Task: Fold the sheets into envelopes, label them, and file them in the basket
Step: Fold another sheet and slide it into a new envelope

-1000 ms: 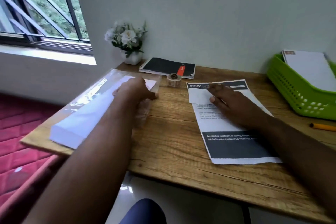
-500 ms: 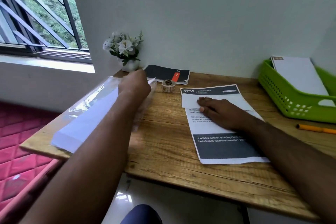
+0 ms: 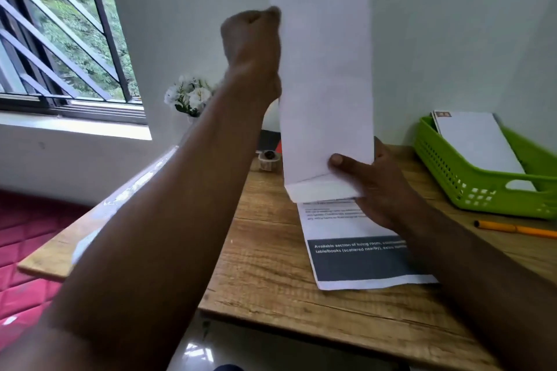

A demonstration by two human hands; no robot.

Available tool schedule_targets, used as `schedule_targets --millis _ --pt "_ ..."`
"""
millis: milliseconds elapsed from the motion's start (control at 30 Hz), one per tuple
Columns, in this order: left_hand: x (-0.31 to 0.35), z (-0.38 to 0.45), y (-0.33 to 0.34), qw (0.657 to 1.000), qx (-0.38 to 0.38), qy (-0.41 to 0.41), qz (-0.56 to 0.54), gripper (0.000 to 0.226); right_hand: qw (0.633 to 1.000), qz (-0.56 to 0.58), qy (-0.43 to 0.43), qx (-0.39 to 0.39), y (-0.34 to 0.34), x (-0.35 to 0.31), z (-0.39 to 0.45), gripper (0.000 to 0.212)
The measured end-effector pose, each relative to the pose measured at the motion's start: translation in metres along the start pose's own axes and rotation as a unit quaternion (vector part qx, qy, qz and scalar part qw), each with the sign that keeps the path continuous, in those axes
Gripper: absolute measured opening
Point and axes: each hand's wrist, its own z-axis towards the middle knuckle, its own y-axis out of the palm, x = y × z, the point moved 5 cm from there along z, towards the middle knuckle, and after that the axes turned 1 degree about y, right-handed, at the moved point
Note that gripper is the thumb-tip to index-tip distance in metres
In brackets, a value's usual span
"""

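Both hands have come up off the desk since half a second ago: the right hand point(image 3: 381, 187), which lay flat on the printed sheet point(image 3: 358, 250), now pinches the lower end of a blank white sheet point(image 3: 324, 75) with thumb on the near face and fingers behind, and the left hand point(image 3: 250, 39), which was down at the plastic-wrapped paper stack point(image 3: 126, 196), now grips the sheet's left edge high up, fingers curled tight. The white sheet has gone from the desk into the air, held upright between the two hands in front of the wall.

It is long, narrow and unmarked on the side facing the camera, with a diagonal fold line and a turned-up flap at its bottom edge (blur softens the upper half).

Below it the printed sheet lies flat on the wooden desk point(image 3: 265, 286), its dark band of white lettering nearest the person. An orange pencil point(image 3: 518, 229) lies at the right, just in front of the green basket point(image 3: 470, 187), which already holds a white envelope point(image 3: 479, 144). Farther back, a tape roll point(image 3: 268, 159) sits beside the sheet's lower edge, a pot of white flowers point(image 3: 190, 96) stands against the pale wall, and a barred window point(image 3: 57, 33) shows greenery at the left.
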Motion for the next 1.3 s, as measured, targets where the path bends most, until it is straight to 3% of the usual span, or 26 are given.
schedule_targets --millis 67,100,167,233,400,500,667,833,900,967,1100,1200,1300 --pt "-0.026 0.004 -0.008 0.998 0.025 -0.059 0.002 0.026 1.000 0.004 0.000 0.023 -0.008 0.001 0.004 0.069" --pt "-0.044 -0.002 -0.006 0.994 -0.025 -0.109 0.009 0.012 0.999 -0.002 -0.005 0.045 -0.013 0.002 0.006 0.077" --pt "-0.087 -0.022 -0.001 0.962 -0.145 -0.227 0.031 0.026 0.994 -0.016 -0.010 0.104 -0.025 0.006 0.009 0.085" --pt "-0.125 -0.040 -0.004 0.943 -0.209 -0.260 0.000 0.028 0.992 -0.029 0.001 0.124 -0.031 0.011 0.012 0.086" --pt "-0.168 -0.042 -0.025 0.958 -0.119 -0.257 -0.053 0.039 0.992 -0.047 0.096 0.070 -0.032 0.025 0.012 0.090" --pt "-0.175 -0.037 -0.029 0.956 -0.113 -0.255 -0.088 0.040 0.991 -0.033 0.121 0.039 -0.035 0.033 0.015 0.092" --pt "-0.177 -0.043 -0.019 0.951 -0.116 -0.257 -0.127 0.048 0.992 -0.031 0.099 0.079 -0.044 0.037 0.021 0.066" --pt "-0.185 -0.046 -0.024 0.952 -0.088 -0.280 -0.091 0.054 0.987 -0.050 0.086 0.124 -0.056 0.033 0.021 0.043" --pt "-0.183 -0.055 -0.018 0.925 -0.141 -0.330 -0.125 0.052 0.986 -0.084 0.079 0.121 -0.057 0.031 0.020 0.035" --pt "-0.179 -0.063 -0.010 0.878 -0.214 -0.372 -0.213 0.073 0.984 -0.103 0.080 0.122 -0.057 0.033 0.020 0.033" --pt "-0.180 -0.067 0.000 0.828 -0.287 -0.372 -0.306 0.105 0.983 -0.125 0.079 0.107 -0.053 0.038 0.020 0.048" --pt "-0.180 -0.068 0.000 0.840 -0.257 -0.359 -0.314 0.085 0.966 -0.231 0.041 0.108 -0.053 0.035 0.019 0.038" --pt "-0.185 -0.062 -0.004 0.868 -0.195 -0.339 -0.305 0.064 0.895 -0.409 -0.072 0.163 -0.054 0.019 0.017 0.032"
